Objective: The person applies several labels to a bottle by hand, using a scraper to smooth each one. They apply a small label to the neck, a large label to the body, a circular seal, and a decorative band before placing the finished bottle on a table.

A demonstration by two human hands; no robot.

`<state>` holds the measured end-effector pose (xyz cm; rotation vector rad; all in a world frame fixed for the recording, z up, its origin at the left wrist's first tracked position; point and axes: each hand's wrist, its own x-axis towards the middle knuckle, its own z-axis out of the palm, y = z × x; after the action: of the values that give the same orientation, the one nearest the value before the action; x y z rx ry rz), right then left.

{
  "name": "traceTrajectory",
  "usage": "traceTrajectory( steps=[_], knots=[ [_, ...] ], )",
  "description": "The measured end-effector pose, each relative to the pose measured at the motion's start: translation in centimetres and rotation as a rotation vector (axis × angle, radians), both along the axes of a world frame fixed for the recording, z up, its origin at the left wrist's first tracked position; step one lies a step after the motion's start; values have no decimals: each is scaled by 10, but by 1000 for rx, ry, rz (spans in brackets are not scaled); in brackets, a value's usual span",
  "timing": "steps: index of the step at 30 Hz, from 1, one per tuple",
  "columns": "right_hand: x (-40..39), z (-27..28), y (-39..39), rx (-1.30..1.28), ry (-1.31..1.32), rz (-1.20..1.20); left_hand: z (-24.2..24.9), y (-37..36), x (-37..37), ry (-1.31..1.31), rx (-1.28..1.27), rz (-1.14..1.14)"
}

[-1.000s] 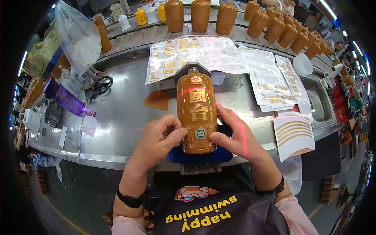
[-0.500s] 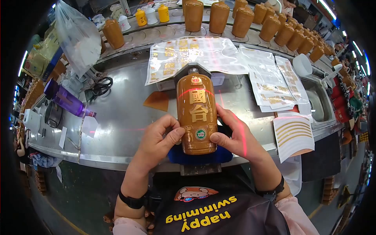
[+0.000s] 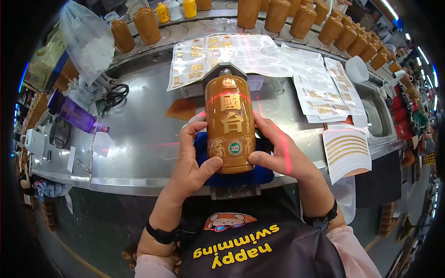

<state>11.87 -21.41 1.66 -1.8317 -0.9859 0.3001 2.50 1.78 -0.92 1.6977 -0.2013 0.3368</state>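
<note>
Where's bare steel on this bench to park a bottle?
Free: steel between the purple bottle and the left hand, below the scissors. Crowded: label sheets behind the held bottle, more sheets right of the right hand, by the sink.

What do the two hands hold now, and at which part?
Both hands hold the brown bottle lying on the blue pad: the left hand grips its lower left side, the right hand its lower right side.

My left hand (image 3: 187,169) and right hand (image 3: 278,155) are bare. I wear black wristbands, pink sleeves, and a dark apron printed "happy swimming" in yellow under a cartoon animal.
</note>
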Motion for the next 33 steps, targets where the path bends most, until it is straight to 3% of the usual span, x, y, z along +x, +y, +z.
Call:
traceTrajectory(
  steps=[25,28,31,32,33],
  knots=[
    [-1,-3,0,-6,-13,-6,-1,-5,-2,58,-124,-22],
    [1,-2,-1,0,12,23,0,-2,-5,-32,-115,-140],
    [-1,3,0,-3,15,22,-8,3,-13,-19,360,2],
    [-1,4,0,-7,23,21,-7,-1,-12,-27,307,44],
    [-2,6,-1,-13,28,20,-2,1,-13,-51,472,49]
  ],
)
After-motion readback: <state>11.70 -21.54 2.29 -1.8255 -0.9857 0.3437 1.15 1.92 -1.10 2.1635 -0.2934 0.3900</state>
